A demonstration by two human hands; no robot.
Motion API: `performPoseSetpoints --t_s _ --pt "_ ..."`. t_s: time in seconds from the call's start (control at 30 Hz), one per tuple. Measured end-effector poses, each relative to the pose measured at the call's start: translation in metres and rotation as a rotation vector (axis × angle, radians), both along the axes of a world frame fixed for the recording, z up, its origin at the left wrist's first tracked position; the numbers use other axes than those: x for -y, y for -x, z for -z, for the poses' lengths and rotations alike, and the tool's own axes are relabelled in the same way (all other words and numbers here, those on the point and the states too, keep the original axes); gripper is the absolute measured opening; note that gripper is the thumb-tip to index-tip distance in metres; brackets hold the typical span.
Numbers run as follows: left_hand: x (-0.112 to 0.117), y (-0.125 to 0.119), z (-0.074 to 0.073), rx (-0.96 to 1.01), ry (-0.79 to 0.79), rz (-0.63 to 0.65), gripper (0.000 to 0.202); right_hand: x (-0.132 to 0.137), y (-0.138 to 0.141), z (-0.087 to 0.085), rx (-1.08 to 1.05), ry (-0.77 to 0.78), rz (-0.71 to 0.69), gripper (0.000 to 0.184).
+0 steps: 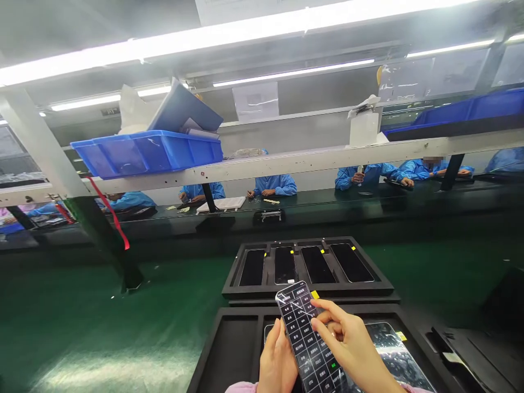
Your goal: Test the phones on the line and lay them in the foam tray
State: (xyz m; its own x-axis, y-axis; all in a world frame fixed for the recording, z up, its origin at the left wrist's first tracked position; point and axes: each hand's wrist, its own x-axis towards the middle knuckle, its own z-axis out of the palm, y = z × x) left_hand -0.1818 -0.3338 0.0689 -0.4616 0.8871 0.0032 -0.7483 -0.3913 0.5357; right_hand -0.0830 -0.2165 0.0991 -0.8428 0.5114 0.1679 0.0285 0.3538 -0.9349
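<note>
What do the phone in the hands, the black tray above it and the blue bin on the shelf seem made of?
The phone looks glass-fronted: its dark screen is glossy and catches light. The black tray seems matte moulded plastic, though foam is possible. The blue bin looks like moulded plastic, semi-gloss with translucent walls.

Long ceiling lights (pixel 196 46) flooded the room with bright white light, washing the top of the view into a pale haze. A soft glare lay across the green mat (pixel 94 371) near the bottom. The wide lens bent the white shelf (pixel 327 158) and tilted it toward the edges. Shadows stayed faint, and the far workers (pixel 274 185) looked slightly soft.
</note>
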Motion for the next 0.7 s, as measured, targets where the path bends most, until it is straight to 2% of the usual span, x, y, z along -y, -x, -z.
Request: performPoseSetpoints --t_s 0.23,0.47,0.7 --pt "0.002 -0.001 -0.004 -0.03 -0.003 -0.003 0.043 0.002 0.002 0.004 -0.007 0.029 0.009 0.041" --pt "0.003 -0.002 -0.01 -0.022 -0.052 0.061 0.046 0.001 0.005 0.01 -0.043 0.024 0.03 0.038" --pt "0.002 -0.003 -0.008 -0.032 -0.054 0.042 0.045 0.001 0.005 0.011 -0.046 0.032 0.027 0.036"
